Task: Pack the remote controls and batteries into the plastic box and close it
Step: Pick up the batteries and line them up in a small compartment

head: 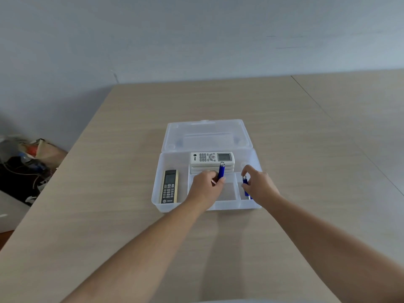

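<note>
A clear plastic box (pixel 157 189) lies open on the wooden table, its lid (pixel 206 135) folded back flat. White remote controls (pixel 211 158) are stacked in the rear compartment. A dark remote with a beige edge (pixel 169 186) lies in the left compartment. My left hand (pixel 206 188) grips a blue battery (pixel 221 171) upright over the middle compartment. Over the right compartment, my right hand (pixel 259 185) pinches another blue battery (pixel 245 181), and more blue (pixel 247 194) shows beneath it.
The table (pixel 218 248) ends on the left, where a cluttered pile of bags and cables (pixel 26 162) sits on the floor. A second tabletop (pixel 360 101) adjoins on the right. A pale wall stands behind.
</note>
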### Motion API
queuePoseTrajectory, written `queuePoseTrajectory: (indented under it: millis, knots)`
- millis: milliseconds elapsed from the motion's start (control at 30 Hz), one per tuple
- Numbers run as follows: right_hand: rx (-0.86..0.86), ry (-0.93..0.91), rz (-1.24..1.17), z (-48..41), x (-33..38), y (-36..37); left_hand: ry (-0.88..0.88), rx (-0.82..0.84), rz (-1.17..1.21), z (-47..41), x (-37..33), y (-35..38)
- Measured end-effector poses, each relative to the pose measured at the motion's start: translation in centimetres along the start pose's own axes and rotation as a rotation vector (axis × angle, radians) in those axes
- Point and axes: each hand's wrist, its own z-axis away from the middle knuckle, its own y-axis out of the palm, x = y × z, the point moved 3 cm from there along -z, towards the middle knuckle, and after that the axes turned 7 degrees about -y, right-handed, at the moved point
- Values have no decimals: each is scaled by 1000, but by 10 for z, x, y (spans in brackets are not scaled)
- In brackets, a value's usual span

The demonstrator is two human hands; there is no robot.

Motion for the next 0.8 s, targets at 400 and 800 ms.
queuePoseTrajectory:
  millis: [400, 800]
  knots:
    - [378, 0, 505, -35, -14, 26, -63, 42, 23, -29, 7, 14]
    - [21, -66, 237, -25, -24, -28, 33, 131, -29, -45, -27, 34]
